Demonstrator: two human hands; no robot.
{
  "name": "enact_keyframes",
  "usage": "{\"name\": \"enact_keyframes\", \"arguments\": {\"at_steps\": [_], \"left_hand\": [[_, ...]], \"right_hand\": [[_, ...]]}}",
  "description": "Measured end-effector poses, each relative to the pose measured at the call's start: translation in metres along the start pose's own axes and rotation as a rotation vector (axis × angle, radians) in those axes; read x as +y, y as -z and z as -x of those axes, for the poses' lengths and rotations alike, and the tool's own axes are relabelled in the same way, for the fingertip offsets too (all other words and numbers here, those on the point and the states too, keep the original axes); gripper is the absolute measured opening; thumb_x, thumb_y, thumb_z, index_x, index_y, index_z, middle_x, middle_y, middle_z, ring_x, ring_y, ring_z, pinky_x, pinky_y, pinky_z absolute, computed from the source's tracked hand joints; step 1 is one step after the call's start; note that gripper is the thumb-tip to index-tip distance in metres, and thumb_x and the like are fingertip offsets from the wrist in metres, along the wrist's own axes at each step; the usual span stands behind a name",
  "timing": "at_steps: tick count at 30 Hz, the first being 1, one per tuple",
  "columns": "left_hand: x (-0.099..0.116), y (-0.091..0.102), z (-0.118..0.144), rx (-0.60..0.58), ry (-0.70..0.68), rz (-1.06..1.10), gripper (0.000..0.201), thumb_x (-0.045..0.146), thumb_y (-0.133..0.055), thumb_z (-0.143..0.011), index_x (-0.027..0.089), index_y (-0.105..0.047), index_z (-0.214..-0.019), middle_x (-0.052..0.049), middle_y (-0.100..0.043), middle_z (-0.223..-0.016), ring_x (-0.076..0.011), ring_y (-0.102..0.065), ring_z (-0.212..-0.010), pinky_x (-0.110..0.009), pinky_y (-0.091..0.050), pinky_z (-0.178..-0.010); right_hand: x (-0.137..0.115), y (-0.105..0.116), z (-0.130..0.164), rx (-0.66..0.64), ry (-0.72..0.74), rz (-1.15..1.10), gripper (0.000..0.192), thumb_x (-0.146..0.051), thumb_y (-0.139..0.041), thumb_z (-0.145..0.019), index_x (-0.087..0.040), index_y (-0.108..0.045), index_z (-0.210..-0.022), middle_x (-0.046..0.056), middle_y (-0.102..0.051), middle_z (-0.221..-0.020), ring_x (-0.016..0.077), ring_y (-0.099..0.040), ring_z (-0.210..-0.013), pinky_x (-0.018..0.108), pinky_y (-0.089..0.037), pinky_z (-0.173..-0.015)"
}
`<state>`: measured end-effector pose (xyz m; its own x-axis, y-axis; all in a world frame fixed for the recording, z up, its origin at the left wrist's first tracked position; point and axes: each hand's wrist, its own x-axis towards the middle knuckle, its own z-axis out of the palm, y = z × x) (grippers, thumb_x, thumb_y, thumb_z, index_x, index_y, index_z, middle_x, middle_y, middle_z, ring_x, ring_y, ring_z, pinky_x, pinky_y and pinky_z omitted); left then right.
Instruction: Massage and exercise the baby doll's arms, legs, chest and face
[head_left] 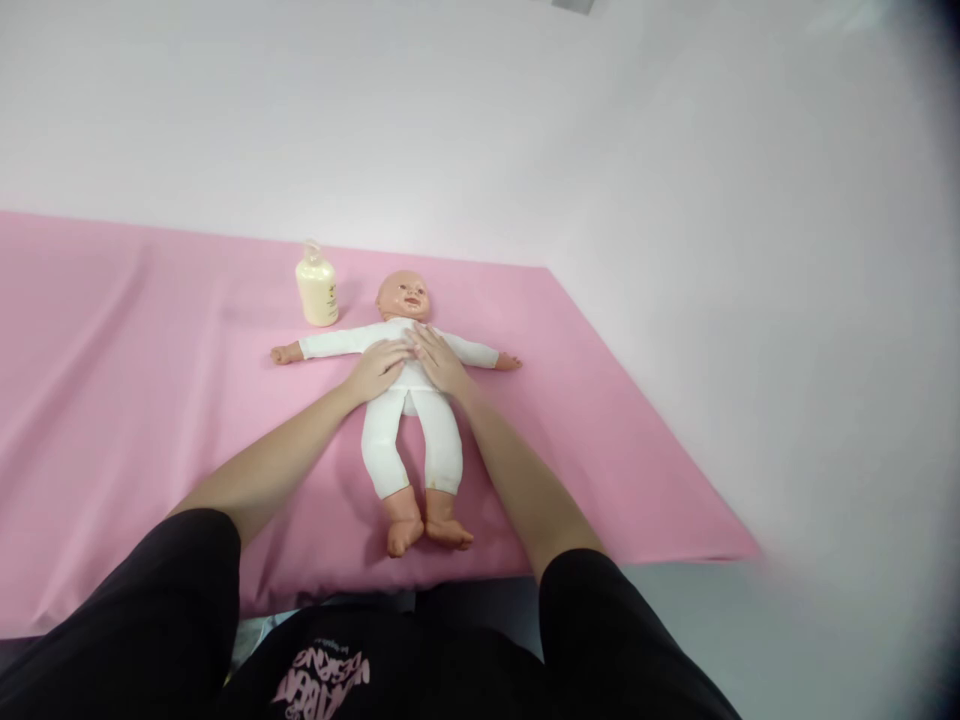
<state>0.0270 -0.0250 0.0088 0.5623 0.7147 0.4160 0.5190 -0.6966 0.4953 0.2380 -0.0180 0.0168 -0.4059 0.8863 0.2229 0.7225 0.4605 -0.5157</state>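
Observation:
A baby doll (409, 376) with a white cloth body lies on its back, arms stretched out sideways and bare feet towards me. My left hand (380, 368) rests flat on the left side of its chest, fingers extended. On the right side of the chest lies my right hand (441, 362), also flat, its fingers pointing up towards the doll's neck. The fingertips of both hands come close together at the middle of the chest. Neither hand grips anything. A cream-coloured pump bottle (318, 290) stands upright beside the doll's head, to the left.
The doll and bottle are on a pink padded table (600, 470), whose right edge slopes down towards the front right. Behind it rises a pale wall (450, 120). The pink cover has folds at the left.

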Motion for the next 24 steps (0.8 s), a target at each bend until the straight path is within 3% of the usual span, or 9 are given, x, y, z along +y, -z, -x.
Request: {"name": "enact_keyframes", "arguments": {"at_steps": [4, 7, 11, 14, 17, 21, 24], "left_hand": [[-0.018, -0.002, -0.001, 0.09, 0.135, -0.007, 0.05, 0.036, -0.038, -0.105, 0.021, -0.061, -0.147, -0.008, -0.052, -0.162, -0.026, -0.038, -0.158, -0.052, -0.026, -0.133], [-0.025, -0.007, -0.002, 0.102, 0.164, -0.015, 0.056, 0.043, -0.034, -0.107, 0.018, -0.055, -0.153, -0.01, -0.046, -0.166, -0.0257, -0.033, -0.16, -0.051, -0.021, -0.135], [-0.019, -0.007, 0.001, 0.089, 0.174, -0.004, 0.064, 0.051, -0.023, -0.109, 0.018, -0.051, -0.156, -0.01, -0.045, -0.167, -0.0255, -0.031, -0.161, -0.051, -0.021, -0.134], [-0.008, -0.003, 0.005, 0.073, 0.138, 0.006, 0.07, 0.052, -0.012, -0.109, 0.017, -0.046, -0.16, -0.01, -0.045, -0.167, -0.025, -0.032, -0.161, -0.05, -0.02, -0.134], [0.003, 0.003, 0.007, 0.044, 0.05, 0.011, 0.073, 0.054, -0.009, -0.108, 0.018, -0.047, -0.159, -0.009, -0.048, -0.165, -0.0242, -0.035, -0.16, -0.049, -0.02, -0.134], [0.008, 0.008, 0.006, -0.006, -0.012, 0.011, 0.071, 0.056, -0.014, -0.107, 0.023, -0.064, -0.144, -0.006, -0.056, -0.159, -0.0254, -0.037, -0.159, -0.051, -0.022, -0.133], [0.006, 0.007, 0.005, -0.002, -0.007, 0.035, 0.069, 0.055, -0.016, -0.107, 0.024, -0.068, -0.141, -0.006, -0.061, -0.154, -0.0253, -0.044, -0.155, -0.052, -0.025, -0.131]], "right_hand": [[0.008, -0.004, 0.005, 0.034, -0.085, 0.0, 0.077, -0.056, -0.013, -0.107, -0.011, -0.03, -0.167, 0.009, -0.021, -0.177, 0.0251, -0.014, -0.167, 0.048, -0.013, -0.138], [0.003, -0.009, 0.009, 0.023, -0.111, 0.034, 0.08, -0.057, -0.015, -0.107, -0.006, -0.023, -0.168, 0.015, -0.018, -0.177, 0.0284, -0.01, -0.167, 0.053, -0.012, -0.137], [-0.013, -0.013, 0.015, -0.004, -0.149, 0.113, 0.086, -0.06, -0.028, -0.106, 0.0, -0.02, -0.167, 0.025, -0.012, -0.176, 0.0399, -0.008, -0.166, 0.061, -0.013, -0.134], [-0.03, -0.012, 0.019, -0.01, -0.118, 0.151, 0.089, -0.063, -0.035, -0.104, -0.001, -0.023, -0.167, 0.026, -0.013, -0.176, 0.0447, -0.009, -0.165, 0.064, -0.013, -0.133], [-0.048, -0.008, 0.023, -0.065, 0.053, 0.149, 0.082, -0.061, -0.034, -0.106, -0.003, -0.033, -0.164, 0.024, -0.023, -0.174, 0.0408, -0.015, -0.165, 0.062, -0.014, -0.133], [-0.061, -0.003, 0.025, -0.13, 0.31, 0.101, 0.062, -0.052, -0.045, -0.105, -0.008, -0.061, -0.147, 0.022, -0.055, -0.156, 0.0355, -0.045, -0.151, 0.055, -0.03, -0.129], [-0.058, -0.001, 0.023, -0.118, 0.356, -0.016, 0.041, -0.042, -0.053, -0.102, -0.017, -0.076, -0.125, 0.015, -0.071, -0.139, 0.0317, -0.06, -0.135, 0.053, -0.04, -0.121]]}}
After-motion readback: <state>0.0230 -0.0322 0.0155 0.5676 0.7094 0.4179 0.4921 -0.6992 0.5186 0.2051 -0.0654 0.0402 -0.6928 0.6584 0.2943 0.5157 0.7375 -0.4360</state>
